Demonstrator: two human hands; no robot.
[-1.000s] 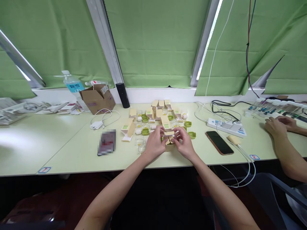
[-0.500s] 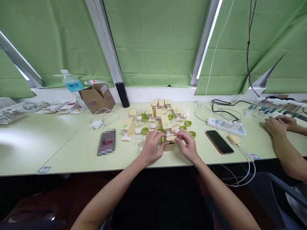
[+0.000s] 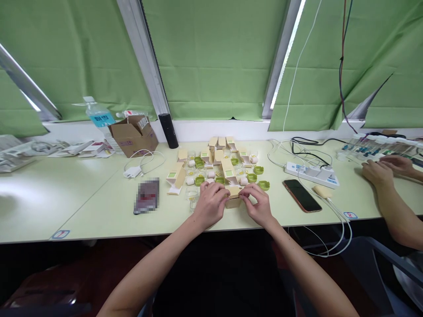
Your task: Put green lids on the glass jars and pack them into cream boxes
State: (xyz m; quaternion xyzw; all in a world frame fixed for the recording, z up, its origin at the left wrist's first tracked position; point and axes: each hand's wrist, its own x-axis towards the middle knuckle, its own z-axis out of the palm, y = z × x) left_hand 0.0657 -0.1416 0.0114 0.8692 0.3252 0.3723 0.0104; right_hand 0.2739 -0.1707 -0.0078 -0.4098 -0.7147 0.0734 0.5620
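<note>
A small tan cardboard box (image 3: 233,201) stands near the table's front edge, its top flap folded down almost level. The fingers of my left hand (image 3: 212,203) are curled at the box's left side, with fingertips on the flap. From the right, my right hand (image 3: 257,203) pinches the flap's other corner. Just behind the box lies an open carton with a green label (image 3: 229,171). Green plastic trays (image 3: 252,178), small pinkish-white cylinders (image 3: 243,181) and clear cups (image 3: 191,193) are spread around it. Another open carton (image 3: 176,176) lies to the left.
A phone (image 3: 302,195), a power strip (image 3: 311,175) and white cables are on the right. Further right, a co-worker's hands (image 3: 380,174) are near clear tubes. To the left are a blurred-out dark item (image 3: 146,196), a charger (image 3: 132,171) and a brown box (image 3: 134,135).
The small box's top flap has gone from raised, with a dark gap under it, to nearly closed. Both my hands have stayed beside it, shifting only slightly.
</note>
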